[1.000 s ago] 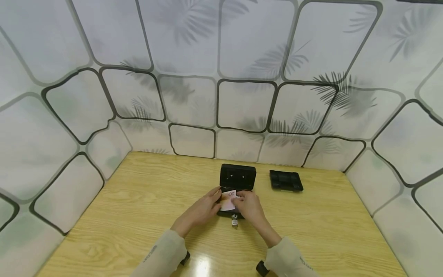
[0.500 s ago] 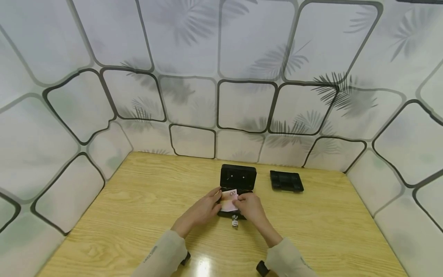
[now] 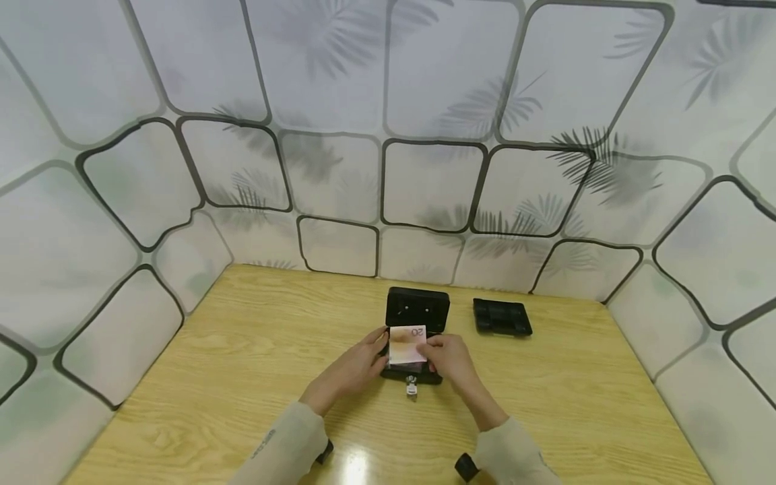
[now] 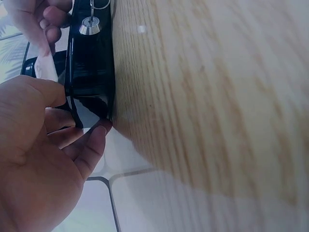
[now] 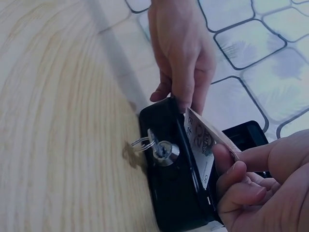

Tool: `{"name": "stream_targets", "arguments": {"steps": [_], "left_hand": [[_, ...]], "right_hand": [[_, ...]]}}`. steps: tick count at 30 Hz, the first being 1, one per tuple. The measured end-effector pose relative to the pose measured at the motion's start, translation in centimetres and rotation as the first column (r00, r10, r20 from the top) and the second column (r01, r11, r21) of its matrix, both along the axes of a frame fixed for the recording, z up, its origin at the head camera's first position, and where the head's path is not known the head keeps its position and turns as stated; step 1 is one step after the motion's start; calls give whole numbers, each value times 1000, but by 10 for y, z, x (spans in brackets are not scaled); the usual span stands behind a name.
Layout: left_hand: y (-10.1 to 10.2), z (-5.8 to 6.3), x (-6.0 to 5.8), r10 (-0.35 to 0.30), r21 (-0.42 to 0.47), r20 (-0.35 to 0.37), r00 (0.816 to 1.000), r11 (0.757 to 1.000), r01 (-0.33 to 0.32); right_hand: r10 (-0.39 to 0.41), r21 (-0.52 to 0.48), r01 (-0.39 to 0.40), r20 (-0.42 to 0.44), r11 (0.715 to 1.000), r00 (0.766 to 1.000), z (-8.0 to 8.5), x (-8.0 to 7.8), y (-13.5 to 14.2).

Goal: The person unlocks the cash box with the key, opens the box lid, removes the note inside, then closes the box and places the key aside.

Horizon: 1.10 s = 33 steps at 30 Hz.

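A small black cash box [image 5: 174, 203] stands on the table with its lid [image 3: 417, 308] raised toward the wall. At the box's left end, my left hand [image 3: 358, 366] grips the side, fingertips at the rim. My right hand [image 3: 455, 360] pinches a pinkish 20 banknote [image 3: 405, 342] by its right edge, thumb against forefinger. In the right wrist view the note [image 5: 205, 140] stands tilted over the opening. More paper shows below it in the head view; the box's floor is largely hidden. A key [image 5: 152, 137] with a ring sits in the front lock [image 5: 166, 153].
To the right of the box lies a flat black tray [image 3: 501, 316] with compartments. The wood-grain table [image 3: 273, 303] meets a wall [image 3: 339, 246] with a printed block pattern at the back and sides.
My right hand has moved a little to the right and lifted the banknote, which now lies squarer and higher over the box. The left hand stays at the box's left end.
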<state>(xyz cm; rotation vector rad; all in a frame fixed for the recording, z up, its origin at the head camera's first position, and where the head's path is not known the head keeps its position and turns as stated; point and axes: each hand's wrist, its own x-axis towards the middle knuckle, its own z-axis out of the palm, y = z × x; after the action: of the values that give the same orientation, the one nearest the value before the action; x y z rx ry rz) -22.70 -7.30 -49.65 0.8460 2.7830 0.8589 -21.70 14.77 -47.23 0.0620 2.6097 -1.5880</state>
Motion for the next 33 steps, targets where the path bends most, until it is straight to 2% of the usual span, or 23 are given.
{"name": "stream_targets", "arguments": {"steps": [8, 20, 23, 33], "left_hand": [[1, 1, -1, 7, 8, -1, 1000, 1000, -7], [0, 4, -1, -20, 4, -20, 1000, 1000, 20], [0, 4, -1, -24, 7, -16, 1000, 1000, 24], [0, 4, 0, -12, 1, 13, 1000, 1000, 12]], "right_hand": [[-9, -143, 14, 37, 990, 999, 10, -2, -1], [-28, -130, 28, 2, 991, 1000, 39, 2, 15], [-38, -147, 34, -28, 989, 999, 47, 2, 24], [-75, -95, 66, -95, 993, 993, 71, 9, 66]]}}
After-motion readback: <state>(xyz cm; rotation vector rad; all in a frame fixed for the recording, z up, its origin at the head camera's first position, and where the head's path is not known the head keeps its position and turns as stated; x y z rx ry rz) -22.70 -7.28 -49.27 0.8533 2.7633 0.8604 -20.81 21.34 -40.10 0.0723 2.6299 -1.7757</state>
